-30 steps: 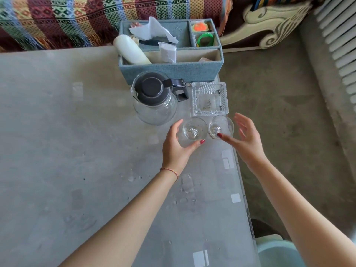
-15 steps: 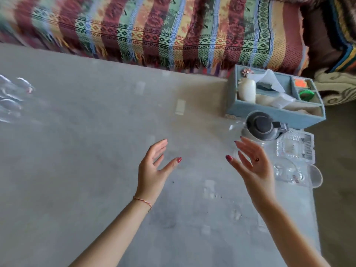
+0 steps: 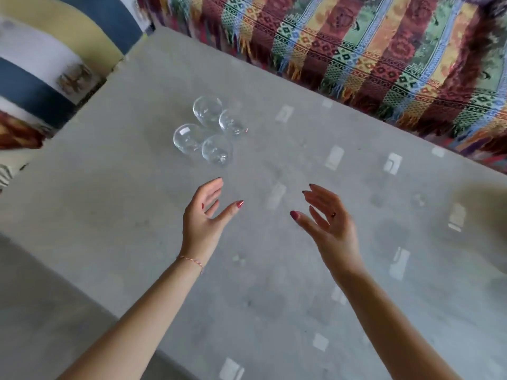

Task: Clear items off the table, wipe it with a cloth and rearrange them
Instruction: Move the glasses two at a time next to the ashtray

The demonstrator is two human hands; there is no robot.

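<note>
Several small clear glass cups (image 3: 208, 130) stand close together on the grey glass-topped table (image 3: 274, 270), near its far left corner. My left hand (image 3: 207, 215) hovers over the table just below and right of the cups, fingers straight, palm turned inward, holding nothing. My right hand (image 3: 327, 224) hovers further right at the same height, fingers spread and relaxed, also holding nothing. Neither hand touches the cups. The jug, the ashtray and the organiser box are out of view.
A sofa with a multicoloured woven throw (image 3: 356, 42) runs along the table's far edge. A striped cushion (image 3: 41, 67) lies at the upper left. The table's left edge drops to grey floor (image 3: 41, 311).
The view has swung left, away from the jug, ashtray and box. Both hands let go of the two cups there and travelled left, open, towards the cluster of cups.
</note>
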